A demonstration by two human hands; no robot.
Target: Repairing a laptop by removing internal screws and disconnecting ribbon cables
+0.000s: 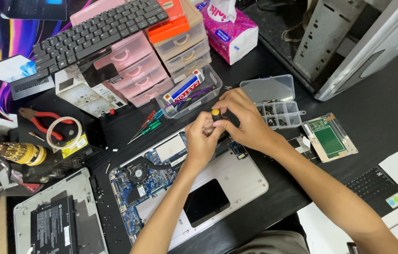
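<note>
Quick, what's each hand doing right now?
Left hand: closed around the screwdriver shaft.
Right hand: fingers closed on the screwdriver's yellow-capped handle.

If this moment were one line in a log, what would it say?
left hand: steadies screwdriver | right hand: grips its yellow-capped handle | under them: opened laptop, blue board exposed | beside: clear parts box

Far left: detached keyboard point(96, 33) atop pink drawers point(133, 66). Tissue box point(231, 29) far centre. Red pliers point(44, 123) and tape roll point(63, 132) left. Clear screw box point(274, 101) and green board point(330, 138) right.
</note>
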